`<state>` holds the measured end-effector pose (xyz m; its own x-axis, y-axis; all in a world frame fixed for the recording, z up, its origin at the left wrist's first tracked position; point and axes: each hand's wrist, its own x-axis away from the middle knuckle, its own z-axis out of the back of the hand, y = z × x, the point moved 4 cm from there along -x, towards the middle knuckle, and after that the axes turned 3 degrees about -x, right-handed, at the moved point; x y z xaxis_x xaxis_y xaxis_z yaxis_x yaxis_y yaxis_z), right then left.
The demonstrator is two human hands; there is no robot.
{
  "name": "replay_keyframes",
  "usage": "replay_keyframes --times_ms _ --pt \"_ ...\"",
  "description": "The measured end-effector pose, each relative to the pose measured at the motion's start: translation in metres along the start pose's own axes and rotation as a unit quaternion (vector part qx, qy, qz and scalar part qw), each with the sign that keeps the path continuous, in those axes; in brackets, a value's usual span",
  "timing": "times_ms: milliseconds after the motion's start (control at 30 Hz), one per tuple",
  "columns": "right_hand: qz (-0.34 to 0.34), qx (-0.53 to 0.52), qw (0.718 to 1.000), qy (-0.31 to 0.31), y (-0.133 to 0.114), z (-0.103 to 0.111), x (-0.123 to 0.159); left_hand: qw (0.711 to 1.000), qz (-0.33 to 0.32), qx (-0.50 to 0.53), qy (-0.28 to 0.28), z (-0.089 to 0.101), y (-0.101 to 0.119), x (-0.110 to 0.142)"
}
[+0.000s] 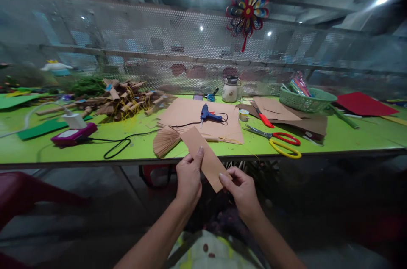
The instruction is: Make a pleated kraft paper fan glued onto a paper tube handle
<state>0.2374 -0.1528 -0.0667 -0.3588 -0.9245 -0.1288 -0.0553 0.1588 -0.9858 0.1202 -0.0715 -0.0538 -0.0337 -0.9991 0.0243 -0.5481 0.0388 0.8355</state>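
Observation:
A strip of brown paper (206,156) is held up between both hands, tilted, just in front of the table's near edge. My left hand (190,175) grips its left side, thumb on top. At the lower right end, my right hand (240,186) pinches it between thumb and fingers. A pleated brown paper fan (165,141) lies on the table behind the strip's left side. Farther back, a blue glue gun (208,113) rests on a stack of brown paper sheets (181,110). Scissors with red and yellow handles (273,137) lie open to the right.
On the green table (140,150), a purple power strip (73,134) feeds a black cord. Behind it is a pile of brown paper rolls (124,99). A red-handled cutter (264,117), a white jar (229,91) and a green basket (307,100) stand or lie at the right.

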Motion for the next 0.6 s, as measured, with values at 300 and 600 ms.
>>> replay_keyframes --times_ms 300,600 --pt "-0.024 -0.009 0.999 -0.043 0.0049 -0.0018 0.0023 1.000 0.007 -0.007 -0.001 0.0005 0.0002 0.0003" --pt "-0.019 0.009 0.999 -0.029 0.0021 0.0012 0.0016 1.000 0.022 -0.002 -0.006 -0.0016 0.0010 -0.0007"
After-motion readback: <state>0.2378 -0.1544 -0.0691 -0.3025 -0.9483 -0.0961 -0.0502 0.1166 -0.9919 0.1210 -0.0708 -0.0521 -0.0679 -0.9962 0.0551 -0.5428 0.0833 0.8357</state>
